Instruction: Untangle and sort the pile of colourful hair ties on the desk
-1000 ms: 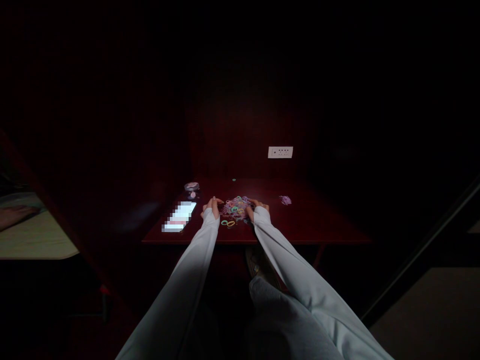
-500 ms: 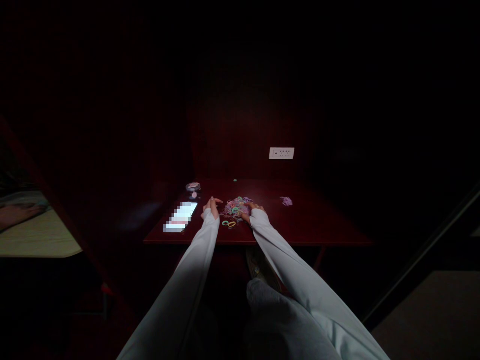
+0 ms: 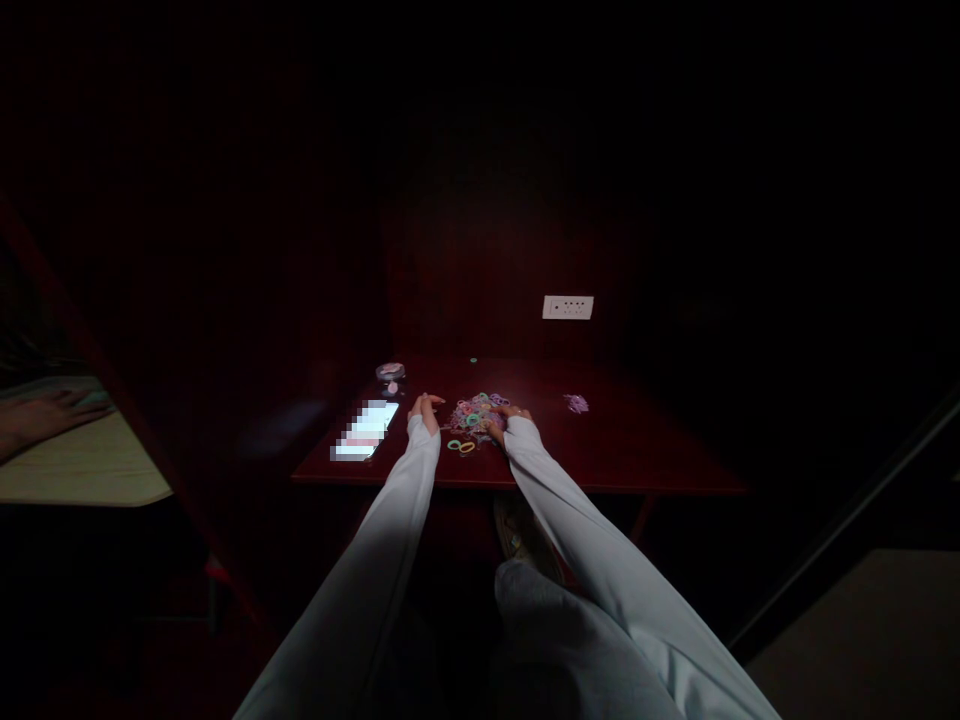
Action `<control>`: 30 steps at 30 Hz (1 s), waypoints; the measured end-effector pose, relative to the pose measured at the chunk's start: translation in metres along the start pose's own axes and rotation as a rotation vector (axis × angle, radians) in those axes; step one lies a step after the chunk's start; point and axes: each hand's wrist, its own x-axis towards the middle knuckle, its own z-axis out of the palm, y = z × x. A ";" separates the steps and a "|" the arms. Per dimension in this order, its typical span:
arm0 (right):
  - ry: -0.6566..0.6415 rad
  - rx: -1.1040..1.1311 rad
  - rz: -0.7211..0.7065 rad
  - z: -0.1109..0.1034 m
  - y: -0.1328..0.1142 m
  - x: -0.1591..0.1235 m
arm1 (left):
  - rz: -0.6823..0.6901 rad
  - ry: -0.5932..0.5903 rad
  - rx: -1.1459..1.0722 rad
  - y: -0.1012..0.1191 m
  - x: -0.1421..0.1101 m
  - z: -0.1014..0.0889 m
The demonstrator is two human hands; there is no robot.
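Head view, left hand (image 3: 425, 407) first: fingers how far open?

— Loosely curled, slightly parted, tips reaching toward a heap of small pastel and green elastic hair rings (image 3: 474, 414). Just beside the heap, with nothing visibly held.

And the right hand (image 3: 512, 417)?

— Fingers (image 3: 517, 410) close together, draped over the heap's right edge and touching the rings. Any pinch too small to tell.

Arms?

— Both stretched forward from the bottom of the view in long white sleeves (image 3: 397, 520), palms down, hands near each other above a dark red tabletop (image 3: 645, 445).

Location of the heap?

— Mid-table, between both hands, with two loose green and yellow rings (image 3: 460, 446) just in front.

Nearby?

— To the right, a small lilac cluster of rings (image 3: 576, 403). To the left, a flat device with a bright pixelated screen (image 3: 365, 431) and, beyond it, a small round clear container (image 3: 390, 372). Far left, another person's hand (image 3: 45, 415) on a pale desk (image 3: 90, 470).
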 end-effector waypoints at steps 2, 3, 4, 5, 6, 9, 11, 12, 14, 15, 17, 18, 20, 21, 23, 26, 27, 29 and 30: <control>0.015 -0.030 0.016 -0.003 -0.006 -0.003 | -0.114 0.117 -0.062 0.000 0.000 0.002; 0.027 -0.041 0.012 -0.005 -0.009 -0.004 | -0.148 0.151 -0.067 0.000 -0.001 0.003; 0.037 -0.048 -0.003 -0.006 -0.012 -0.006 | -0.161 0.166 -0.055 0.000 -0.001 0.004; 0.044 -0.048 -0.026 -0.007 -0.014 -0.007 | -0.151 0.168 -0.031 -0.001 -0.002 0.003; 0.047 -0.042 -0.049 -0.007 -0.014 -0.008 | -0.121 0.158 -0.001 -0.002 -0.002 0.002; 0.057 0.011 -0.054 -0.007 -0.011 -0.007 | -0.031 0.072 0.091 -0.006 -0.002 -0.007; 0.077 0.063 -0.002 -0.004 -0.007 -0.004 | -0.014 -0.049 0.157 -0.009 0.000 -0.015; 0.089 0.089 0.023 -0.003 -0.005 -0.002 | 0.012 -0.120 0.170 -0.010 0.001 -0.019; 0.111 0.129 0.049 0.001 -0.002 0.001 | 0.040 -0.216 0.180 -0.011 0.003 -0.025; 0.120 0.141 0.050 0.002 -0.001 0.002 | 0.047 -0.232 0.181 -0.011 0.004 -0.027; 0.132 0.155 0.039 0.005 0.000 0.003 | 0.067 -0.243 0.188 -0.010 0.004 -0.028; 0.137 0.159 0.031 0.006 0.001 0.003 | 0.081 -0.244 0.194 -0.010 0.004 -0.027; 0.146 0.164 0.014 0.006 0.001 0.003 | 0.107 -0.249 0.206 -0.009 0.002 -0.026; 0.148 0.166 0.008 0.006 0.001 0.003 | 0.116 -0.250 0.212 -0.009 0.002 -0.025; 0.146 0.168 0.000 0.006 0.002 0.003 | 0.128 -0.246 0.219 -0.009 0.002 -0.023; 0.138 0.177 -0.005 0.006 0.002 0.003 | 0.139 -0.251 0.243 -0.009 0.004 -0.023; 0.134 0.180 -0.006 0.005 0.001 0.003 | 0.134 -0.256 0.254 -0.009 0.004 -0.023; 0.129 0.186 -0.009 0.005 0.001 0.003 | 0.111 -0.265 0.270 -0.010 0.006 -0.022; 0.127 0.190 -0.011 0.006 0.000 0.003 | 0.099 -0.264 0.273 -0.010 0.006 -0.021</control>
